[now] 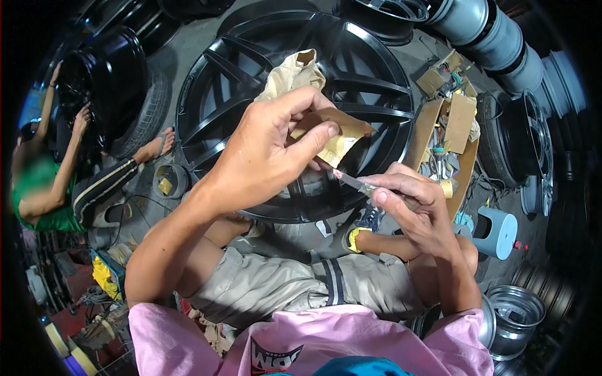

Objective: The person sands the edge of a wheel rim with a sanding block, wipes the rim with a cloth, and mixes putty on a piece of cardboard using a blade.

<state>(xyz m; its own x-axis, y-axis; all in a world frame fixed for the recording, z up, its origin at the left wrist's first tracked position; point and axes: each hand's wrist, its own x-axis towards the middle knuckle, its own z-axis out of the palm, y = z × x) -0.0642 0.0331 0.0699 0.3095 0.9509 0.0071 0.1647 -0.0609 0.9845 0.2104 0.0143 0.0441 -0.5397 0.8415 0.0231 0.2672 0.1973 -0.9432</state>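
Note:
My left hand [269,147] is closed on a folded piece of brown paper [343,133], with a shiny yellowish patch on its lower part. Crumpled tan paper [293,76] shows just beyond that hand; whether it joins the held piece I cannot tell. In my right hand [414,203], fingers pinch a small knife [355,182]. Its pale, narrow blade points left, with the tip close to the paper's lower edge; contact is unclear. Beneath both hands lies a large black spoked wheel rim [216,116].
A cardboard box [427,135] of tools and scraps stands right of the rim, near a light-blue stool [496,232]. Silver rims [498,47] line the upper right. At left, a co-worker in a green shirt [47,194] handles a black rim [119,88] near a bucket [172,182].

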